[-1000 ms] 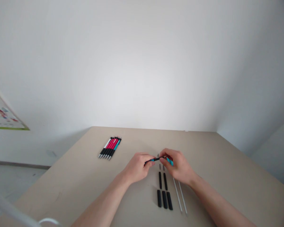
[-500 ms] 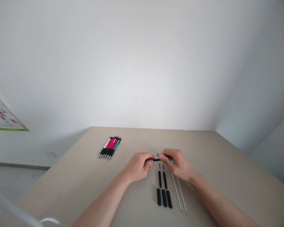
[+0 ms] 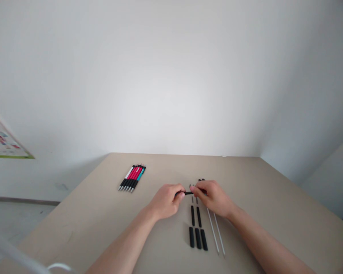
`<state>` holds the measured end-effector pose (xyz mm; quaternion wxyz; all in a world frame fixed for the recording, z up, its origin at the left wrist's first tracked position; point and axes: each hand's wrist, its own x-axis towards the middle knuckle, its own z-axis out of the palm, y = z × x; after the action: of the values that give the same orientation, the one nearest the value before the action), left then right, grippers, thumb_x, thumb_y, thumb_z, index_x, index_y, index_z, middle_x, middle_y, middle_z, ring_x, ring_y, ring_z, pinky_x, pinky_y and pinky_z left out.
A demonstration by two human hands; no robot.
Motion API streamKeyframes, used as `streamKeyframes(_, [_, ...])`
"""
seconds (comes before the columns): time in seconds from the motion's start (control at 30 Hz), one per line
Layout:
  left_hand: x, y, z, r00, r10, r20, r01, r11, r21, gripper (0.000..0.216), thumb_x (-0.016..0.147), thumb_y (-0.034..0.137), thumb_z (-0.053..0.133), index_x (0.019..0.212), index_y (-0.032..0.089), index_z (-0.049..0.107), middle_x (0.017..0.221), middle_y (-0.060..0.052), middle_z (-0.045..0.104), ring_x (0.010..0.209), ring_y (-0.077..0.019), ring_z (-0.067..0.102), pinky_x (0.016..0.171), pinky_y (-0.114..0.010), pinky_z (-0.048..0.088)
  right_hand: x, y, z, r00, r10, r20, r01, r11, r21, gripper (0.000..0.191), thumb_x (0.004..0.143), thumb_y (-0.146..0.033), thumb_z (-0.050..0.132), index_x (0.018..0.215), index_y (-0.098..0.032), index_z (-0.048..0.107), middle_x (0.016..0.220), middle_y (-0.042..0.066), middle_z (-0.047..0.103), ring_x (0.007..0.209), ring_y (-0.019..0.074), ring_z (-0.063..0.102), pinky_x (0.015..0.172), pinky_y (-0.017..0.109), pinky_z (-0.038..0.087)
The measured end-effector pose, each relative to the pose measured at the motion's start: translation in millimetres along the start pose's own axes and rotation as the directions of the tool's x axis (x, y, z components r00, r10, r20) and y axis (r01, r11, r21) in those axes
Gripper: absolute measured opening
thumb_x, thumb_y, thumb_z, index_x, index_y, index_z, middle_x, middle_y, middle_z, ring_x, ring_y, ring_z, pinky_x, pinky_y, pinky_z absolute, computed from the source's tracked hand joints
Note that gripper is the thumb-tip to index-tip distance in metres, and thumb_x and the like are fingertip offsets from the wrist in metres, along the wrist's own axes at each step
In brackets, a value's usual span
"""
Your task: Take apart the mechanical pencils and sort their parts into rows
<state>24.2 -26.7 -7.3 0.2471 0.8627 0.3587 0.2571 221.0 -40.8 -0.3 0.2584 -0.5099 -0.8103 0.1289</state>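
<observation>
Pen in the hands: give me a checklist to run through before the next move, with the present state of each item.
1. Left hand grips the black pen end: ok.
2. Right hand grips its other end: ok.
3. Pen held above the table, clear of the loose parts: ok.
4. Three black grip sleeves lying side by side: ok.
5. Two white refills lying parallel beside them: ok.
6. Whether the pen's halves are joined: cannot tell.
</observation>
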Motion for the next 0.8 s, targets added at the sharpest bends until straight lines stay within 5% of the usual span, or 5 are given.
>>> streamKeyframes(0.37, [0.0,-3.6,0.6,0.999,-0.003,0.041,0.001,0.999,0.047,0.023,0.089,0.021,0.039,0.077,0.017,0.058,0.065,0.0,0.057,0.061,-0.0127,0.05,0.057,-0.02,0.032,-1.7,-1.8,-4.8,0.997,-0.053,-0.058,0.06,0.992,0.111,0.012,0.082,-0.025,0.054,0.075,-0.017,0.058,0.071,0.001,0.06,0.066,0.013,0.051,0.061,0.024,0.034])
streamKeyframes(0.63, [0.8,-2.9,0.0,0.999,-0.015,0.049,0.014,1.0,0.028,0.022,0.087,0.018,0.039,0.075,0.017,0.058,0.065,0.0,0.058,0.062,-0.0124,0.051,0.06,-0.02,0.034,1.3,2.7,-0.2,0.999,0.01,0.044,-0.013,0.998,0.058,0.041,0.091,-0.037,0.04,0.058,-0.016,0.055,0.051,-0.001,0.051,0.05,0.0106,0.044,0.051,0.023,0.028])
streamKeyframes(0.8, [0.5,-3.8,0.9,0.998,-0.034,0.046,0.033,0.999,0.026,0.023,0.087,0.017,0.039,0.071,0.017,0.055,0.063,0.001,0.057,0.061,-0.0121,0.051,0.058,-0.02,0.034,1.5,3.2,-0.1,0.999,-0.01,-0.045,0.012,0.998,0.056,0.029,0.088,-0.035,0.048,0.067,-0.017,0.058,0.061,0.001,0.057,0.058,0.0124,0.048,0.055,0.024,0.031])
